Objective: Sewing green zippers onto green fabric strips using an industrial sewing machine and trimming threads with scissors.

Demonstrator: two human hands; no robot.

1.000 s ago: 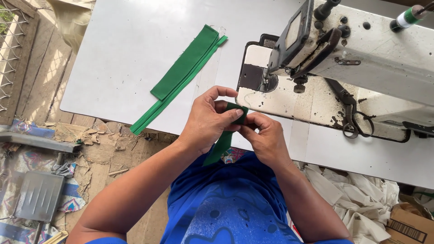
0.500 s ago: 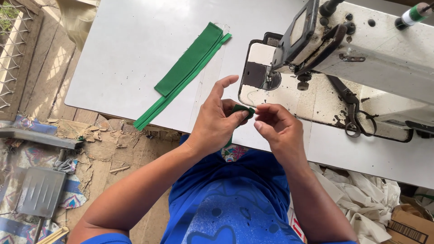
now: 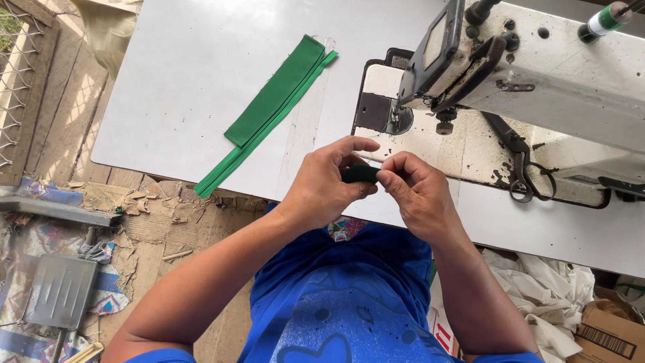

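Both my hands meet at the near edge of a white sewing table [image 3: 188, 87]. My left hand [image 3: 328, 180] and my right hand [image 3: 416, 191] pinch a small piece of green fabric [image 3: 361, 173] between their fingertips; most of the piece is hidden by the fingers. Just beyond the hands stands a white industrial sewing machine [image 3: 537, 74], with its needle area [image 3: 400, 117] a short way above my fingers. A stack of long green fabric strips [image 3: 272, 111] lies diagonally on the table to the left.
A green thread spool [image 3: 605, 19] sits on top of the machine. White cloth scraps [image 3: 537, 282] and a cardboard box [image 3: 608, 333] lie at the lower right. On the floor to the left are a metal pedal [image 3: 57, 292], debris and wooden boards.
The green piece hung down below my hands a second ago; now it is gathered small between my fingertips. My hands have shifted slightly toward the machine.
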